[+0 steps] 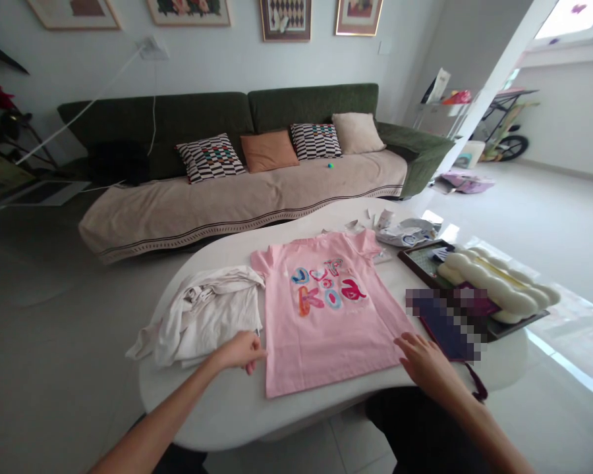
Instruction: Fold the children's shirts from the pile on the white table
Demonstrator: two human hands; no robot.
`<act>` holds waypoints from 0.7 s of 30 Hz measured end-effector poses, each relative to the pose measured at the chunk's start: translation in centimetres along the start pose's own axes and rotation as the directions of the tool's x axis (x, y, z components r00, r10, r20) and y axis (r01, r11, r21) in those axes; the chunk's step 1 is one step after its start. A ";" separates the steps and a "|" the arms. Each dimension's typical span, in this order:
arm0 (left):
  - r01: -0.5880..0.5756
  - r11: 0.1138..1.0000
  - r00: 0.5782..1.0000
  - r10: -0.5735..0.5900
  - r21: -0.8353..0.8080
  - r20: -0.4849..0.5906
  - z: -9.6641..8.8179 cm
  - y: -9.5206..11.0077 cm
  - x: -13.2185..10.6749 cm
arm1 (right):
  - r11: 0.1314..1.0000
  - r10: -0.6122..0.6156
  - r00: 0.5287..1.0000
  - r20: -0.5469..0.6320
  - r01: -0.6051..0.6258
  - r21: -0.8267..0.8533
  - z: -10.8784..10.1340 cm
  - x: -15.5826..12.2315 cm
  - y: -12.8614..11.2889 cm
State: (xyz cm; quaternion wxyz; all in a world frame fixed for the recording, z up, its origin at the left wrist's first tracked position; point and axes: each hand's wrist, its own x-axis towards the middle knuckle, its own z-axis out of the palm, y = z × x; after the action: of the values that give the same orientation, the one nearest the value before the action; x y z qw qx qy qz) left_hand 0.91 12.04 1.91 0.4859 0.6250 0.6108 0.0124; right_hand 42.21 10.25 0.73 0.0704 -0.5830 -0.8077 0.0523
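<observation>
A pink T-shirt (326, 336) lies spread flat, printed front up, its hem towards me and its neck at the far side. My left hand (240, 351) is beside the shirt's lower left edge, fingers curled in and fingertips close to the cloth; nothing shows in them. On the shirt's lower right edge rests my right hand (422, 357), its fingers stretched out and holding nothing. To the left, a crumpled off-white garment (212, 316) is heaped beside the shirt and meets its left sleeve.
The white table (212, 411) has a rounded edge. At its right stand a dark tray (511, 327) with a cream puffy object (499, 280) and a partly blurred dark blue item (442, 322). Plastic packaging (408, 232) lies behind. A green sofa (316, 102) stands beyond.
</observation>
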 end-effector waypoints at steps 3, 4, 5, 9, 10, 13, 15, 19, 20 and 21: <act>-0.159 0.964 0.933 0.218 0.214 -0.287 -7.7 3.2 4.4 | 0.949 -0.071 0.997 -0.006 0.070 0.306 0.0 2.0 -9.1; -0.128 0.944 0.876 0.251 0.303 -0.412 -10.0 4.3 6.2 | 0.904 -0.125 0.992 0.012 0.109 0.413 0.2 2.7 -12.3; -0.077 0.933 0.823 0.259 0.353 -0.505 -11.9 5.1 7.9 | 0.861 -0.164 0.986 0.025 0.131 0.492 0.6 3.2 -15.3; 0.065 0.924 0.749 0.205 0.377 -0.630 -14.9 4.8 12.9 | 0.845 -0.148 0.986 0.082 0.083 0.528 3.7 3.8 -22.3; 0.109 0.912 0.766 0.177 0.396 -0.618 -14.7 3.8 13.5 | 0.862 -0.125 0.987 0.098 0.059 0.504 4.7 3.8 -22.7; 0.260 0.842 0.817 0.069 0.472 -0.573 -13.4 0.0 13.7 | 0.897 -0.053 0.994 0.098 0.004 0.442 7.4 3.4 -22.3; 0.356 0.807 0.780 0.020 0.471 -0.625 -13.0 -2.4 13.1 | 0.905 -0.030 0.998 0.061 0.001 0.424 8.7 3.3 -21.9; 0.515 0.778 0.625 -0.054 0.359 -0.779 -13.6 -5.0 11.7 | 0.913 -0.033 0.999 -0.011 0.034 0.407 9.6 2.9 -22.0; 0.530 0.779 0.611 -0.076 0.336 -0.788 -14.0 -5.1 11.6 | 0.916 -0.043 0.999 -0.030 0.051 0.398 9.7 2.7 -22.3; 0.537 0.783 0.605 -0.097 0.315 -0.790 -14.3 -5.0 11.6 | 0.921 -0.056 0.997 -0.052 0.072 0.382 9.9 2.6 -22.6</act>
State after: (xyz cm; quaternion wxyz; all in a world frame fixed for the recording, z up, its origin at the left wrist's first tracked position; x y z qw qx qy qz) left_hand -8.65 28.37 -0.36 0.0002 0.5473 0.8369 0.0062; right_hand 18.56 5.54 -5.10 0.2009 -0.5321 -0.7990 0.1950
